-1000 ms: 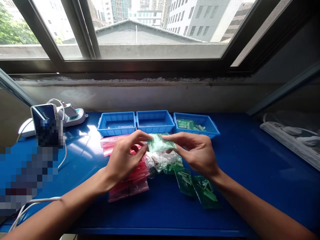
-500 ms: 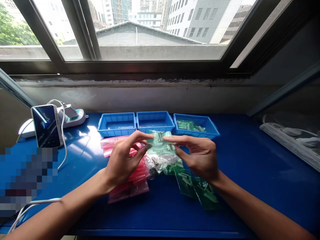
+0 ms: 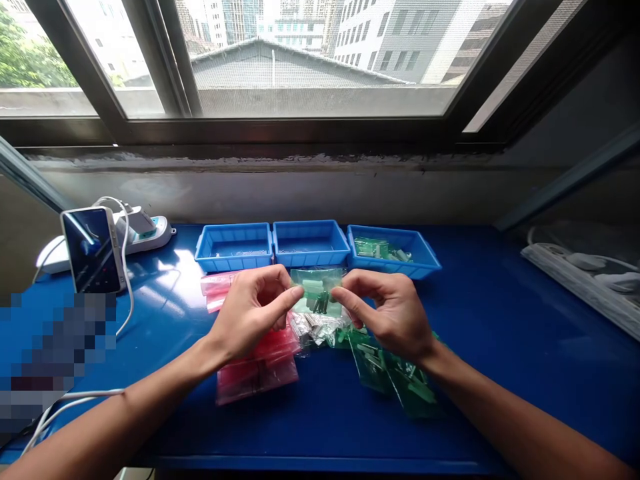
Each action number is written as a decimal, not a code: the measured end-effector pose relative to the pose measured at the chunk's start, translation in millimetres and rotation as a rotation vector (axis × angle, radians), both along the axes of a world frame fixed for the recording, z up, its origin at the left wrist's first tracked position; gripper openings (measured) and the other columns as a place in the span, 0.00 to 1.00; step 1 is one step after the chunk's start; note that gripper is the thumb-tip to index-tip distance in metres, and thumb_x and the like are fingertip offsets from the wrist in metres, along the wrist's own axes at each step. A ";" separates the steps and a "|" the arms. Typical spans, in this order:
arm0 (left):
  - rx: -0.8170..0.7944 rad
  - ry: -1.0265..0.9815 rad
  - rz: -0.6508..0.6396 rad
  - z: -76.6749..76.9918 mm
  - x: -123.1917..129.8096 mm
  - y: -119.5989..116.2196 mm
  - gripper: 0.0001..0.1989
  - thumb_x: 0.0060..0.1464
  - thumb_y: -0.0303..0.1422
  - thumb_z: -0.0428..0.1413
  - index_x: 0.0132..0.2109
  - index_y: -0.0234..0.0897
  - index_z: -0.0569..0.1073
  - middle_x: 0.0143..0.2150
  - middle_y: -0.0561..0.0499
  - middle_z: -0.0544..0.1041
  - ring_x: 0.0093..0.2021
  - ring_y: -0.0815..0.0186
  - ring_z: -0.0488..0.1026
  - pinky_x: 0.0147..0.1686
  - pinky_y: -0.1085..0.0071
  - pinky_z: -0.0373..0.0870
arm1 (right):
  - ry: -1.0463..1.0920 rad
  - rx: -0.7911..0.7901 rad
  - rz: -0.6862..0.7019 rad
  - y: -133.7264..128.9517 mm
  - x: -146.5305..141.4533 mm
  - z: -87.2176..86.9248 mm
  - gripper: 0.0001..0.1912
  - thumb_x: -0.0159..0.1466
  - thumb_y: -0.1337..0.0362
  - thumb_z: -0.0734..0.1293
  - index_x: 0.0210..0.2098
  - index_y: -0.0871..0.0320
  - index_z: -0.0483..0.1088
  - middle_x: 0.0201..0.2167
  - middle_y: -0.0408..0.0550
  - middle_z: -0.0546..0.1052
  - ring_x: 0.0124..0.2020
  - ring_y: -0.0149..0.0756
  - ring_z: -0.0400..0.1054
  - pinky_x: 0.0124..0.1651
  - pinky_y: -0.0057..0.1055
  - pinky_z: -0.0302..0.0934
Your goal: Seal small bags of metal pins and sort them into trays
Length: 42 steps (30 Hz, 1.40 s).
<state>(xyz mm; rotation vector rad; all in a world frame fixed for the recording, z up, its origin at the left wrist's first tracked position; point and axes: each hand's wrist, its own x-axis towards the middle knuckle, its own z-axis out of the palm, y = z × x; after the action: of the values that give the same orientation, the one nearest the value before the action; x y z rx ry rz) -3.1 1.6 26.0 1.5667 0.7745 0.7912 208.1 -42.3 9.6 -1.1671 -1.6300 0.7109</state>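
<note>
A small green plastic bag (image 3: 314,288) with a pale piece and dark thin parts inside is stretched between my two hands. My left hand (image 3: 260,307) pinches its left edge between thumb and fingers. At the right edge my right hand (image 3: 387,312) does the same. Below the held bag lie clear bags (image 3: 315,330) with metallic-looking parts. Pink bags (image 3: 265,380) are spread under and beside my left hand. Several green bags (image 3: 373,367) with light pieces inside lie below my right hand.
Behind the hands stand an empty-looking left blue bin (image 3: 235,262), a middle blue bin (image 3: 313,257) and a right blue bin (image 3: 400,269) holding green bags. A phone (image 3: 94,250), cables and a power strip (image 3: 150,237) are at the left; another strip (image 3: 580,283) lies right.
Both thumbs have come up onto the near face of the green bag, and the index fingers have drawn back from its middle. Dark parts now show low in the bag.
</note>
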 end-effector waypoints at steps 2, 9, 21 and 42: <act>-0.013 -0.005 0.003 -0.2 0.4 0.1 0.17 0.60 0.39 0.63 0.28 0.35 0.69 0.18 0.59 0.68 0.18 0.75 0.63 0.21 0.77 0.61 | -0.001 0.008 -0.007 0.3 1.1 -0.8 0.18 0.66 0.57 0.74 0.23 0.56 0.72 0.15 0.39 0.70 0.15 0.28 0.62 0.20 0.27 0.58; 0.077 0.047 0.054 -3.7 0.1 -1.0 0.12 0.62 0.35 0.63 0.32 0.35 0.73 0.19 0.55 0.75 0.18 0.71 0.71 0.20 0.76 0.67 | 0.123 0.010 -0.005 1.8 4.6 -9.8 0.06 0.64 0.62 0.76 0.32 0.56 0.83 0.18 0.41 0.77 0.13 0.29 0.66 0.16 0.27 0.63; 0.505 0.050 0.204 -13.6 -4.4 -0.4 0.08 0.64 0.26 0.59 0.50 0.38 0.78 0.50 0.47 0.86 0.51 0.59 0.84 0.44 0.69 0.85 | 0.141 0.171 -0.057 0.3 4.3 -11.9 0.16 0.62 0.73 0.74 0.45 0.47 0.85 0.43 0.45 0.87 0.20 0.33 0.77 0.24 0.33 0.77; 0.235 0.068 0.061 -9.3 -1.5 0.3 0.15 0.68 0.36 0.53 0.35 0.33 0.75 0.20 0.55 0.73 0.20 0.71 0.71 0.22 0.77 0.68 | -0.010 0.082 -0.391 22.6 63.3 8.3 0.17 0.68 0.54 0.70 0.26 0.55 0.69 0.16 0.39 0.66 0.16 0.29 0.58 0.19 0.28 0.52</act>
<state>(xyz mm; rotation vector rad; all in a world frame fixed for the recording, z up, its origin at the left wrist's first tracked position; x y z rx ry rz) -4.6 1.9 16.7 1.7941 0.8046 0.9032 271.5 -19.6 18.0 -1.3771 -1.3684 0.3843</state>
